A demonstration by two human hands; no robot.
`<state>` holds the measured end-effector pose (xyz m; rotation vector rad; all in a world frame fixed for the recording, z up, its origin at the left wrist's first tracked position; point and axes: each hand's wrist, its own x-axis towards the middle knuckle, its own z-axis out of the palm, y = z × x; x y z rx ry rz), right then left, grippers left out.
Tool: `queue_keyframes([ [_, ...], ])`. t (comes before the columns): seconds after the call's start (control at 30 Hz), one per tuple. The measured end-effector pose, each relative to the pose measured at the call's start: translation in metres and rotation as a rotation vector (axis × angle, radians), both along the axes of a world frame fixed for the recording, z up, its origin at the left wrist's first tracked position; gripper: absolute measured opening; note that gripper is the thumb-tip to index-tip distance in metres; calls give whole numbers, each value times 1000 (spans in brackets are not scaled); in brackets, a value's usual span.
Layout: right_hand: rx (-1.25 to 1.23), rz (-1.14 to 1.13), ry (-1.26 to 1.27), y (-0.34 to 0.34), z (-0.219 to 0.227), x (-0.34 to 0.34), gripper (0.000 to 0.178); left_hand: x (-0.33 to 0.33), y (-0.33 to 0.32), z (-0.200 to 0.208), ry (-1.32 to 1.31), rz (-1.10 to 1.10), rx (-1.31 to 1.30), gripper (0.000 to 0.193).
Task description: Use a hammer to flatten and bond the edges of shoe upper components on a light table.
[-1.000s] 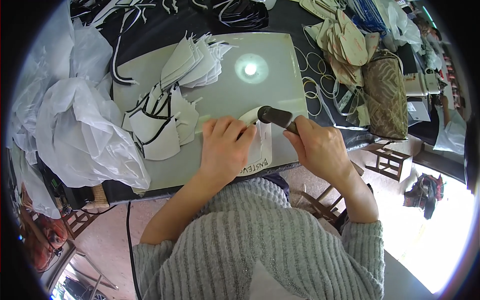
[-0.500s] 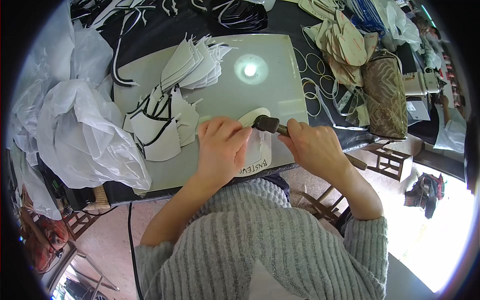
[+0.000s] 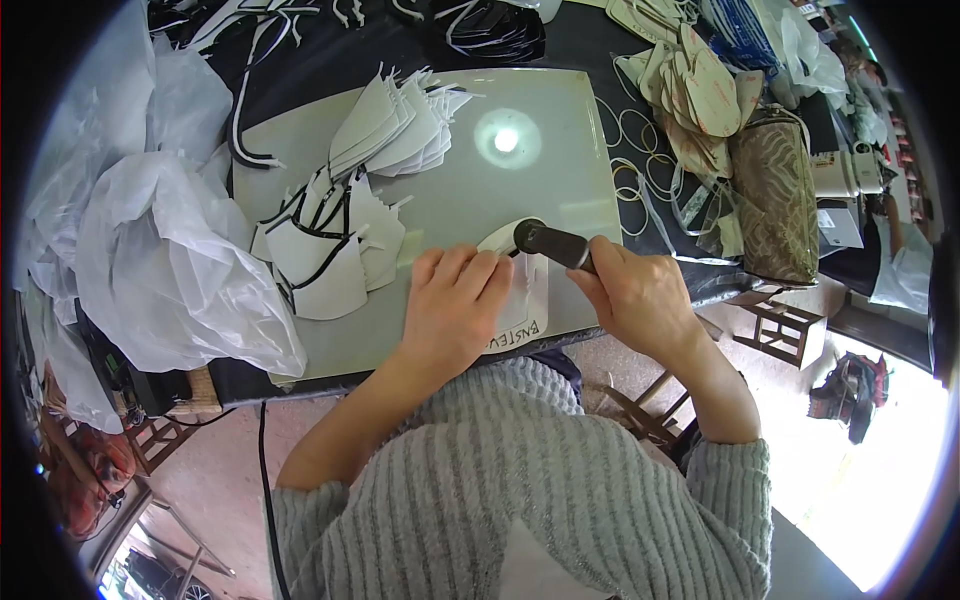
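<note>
My right hand point(image 3: 640, 300) grips a hammer point(image 3: 562, 248) just behind its dark head. The rounded end of the head is over the upper part of a white, sole-shaped piece point(image 3: 538, 285) with dark handwriting near its lower end. My left hand point(image 3: 458, 305) is at that piece's left side, fingers bent and pressed together on it; the thumb is hidden. A short dark strip shows by the left fingertips, close to the hammer. Both lie on a smooth grey board point(image 3: 550, 130). Left of my left hand are white pieces with black trim point(image 3: 330, 280).
Behind those, white cut pieces point(image 3: 390, 130) lie fanned in a stack. A crumpled white plastic bag point(image 3: 180, 270) covers the table's left side. At right are beige cut pieces point(image 3: 700, 90), loose elastic loops point(image 3: 640, 150) and a patterned brown pouch point(image 3: 772, 205). Stools stand beyond the table edge.
The hammer has turned in my right hand, so its head now points along to the left with more of its length showing. My right hand has moved slightly right; the view has shifted a little.
</note>
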<state>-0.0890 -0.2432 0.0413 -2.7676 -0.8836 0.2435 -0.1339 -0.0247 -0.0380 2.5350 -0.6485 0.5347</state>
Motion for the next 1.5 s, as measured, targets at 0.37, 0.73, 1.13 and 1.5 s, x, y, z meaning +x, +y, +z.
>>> queue_keyframes([
  [0.37, -40, -60, 53, -1, -8, -7, 29, -9, 0, 4, -53, 44, 52, 29],
  [0.73, -25, -92, 0, 2, -3, -10, 32, -5, 3, 2, 76, 56, -128, 30],
  [1.13, -35, -111, 31, 0, 1, -11, 31, -10, 0, 3, -26, 2, 54, 33],
  [1.5, 116, -115, -79, 9, 6, -19, 30, -9, -1, 0, -21, 20, 11, 31],
])
